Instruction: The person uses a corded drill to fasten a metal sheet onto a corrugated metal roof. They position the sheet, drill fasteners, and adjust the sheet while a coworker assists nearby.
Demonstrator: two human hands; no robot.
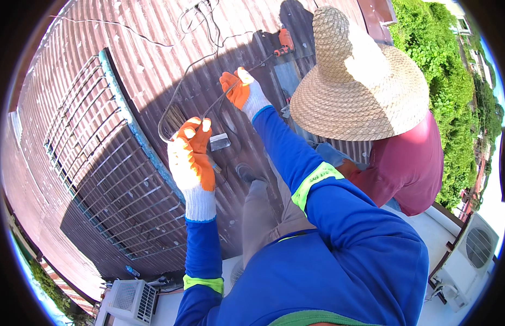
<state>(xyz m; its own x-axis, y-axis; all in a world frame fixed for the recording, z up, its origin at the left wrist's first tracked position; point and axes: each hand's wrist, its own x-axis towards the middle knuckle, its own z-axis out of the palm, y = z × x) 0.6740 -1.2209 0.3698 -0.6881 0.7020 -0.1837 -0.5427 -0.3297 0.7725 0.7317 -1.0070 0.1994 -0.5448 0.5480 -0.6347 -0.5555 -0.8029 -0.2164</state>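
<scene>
Both my hands wear orange-and-white work gloves and hold one dark cable (216, 101), which runs between them above the brown corrugated metal roof. My left hand (192, 155) is closed around it, fingers curled upward, and a loop of cable bends round beside that hand. Higher up and to the right, my right hand (244, 92) has its fingers bent round the cable. Past it the cable goes toward an orange power tool (285, 41) lying on the roof. Just right of my left hand, a small grey metal piece (220, 142) lies on the sheets.
A person in a wide straw hat (366, 81) and dark red shirt (407, 163) is close on my right. A metal grille with a teal bar (135, 127) lies to the left. White air-conditioner units (133, 300) stand lower left and right. Loose cable lies at the top.
</scene>
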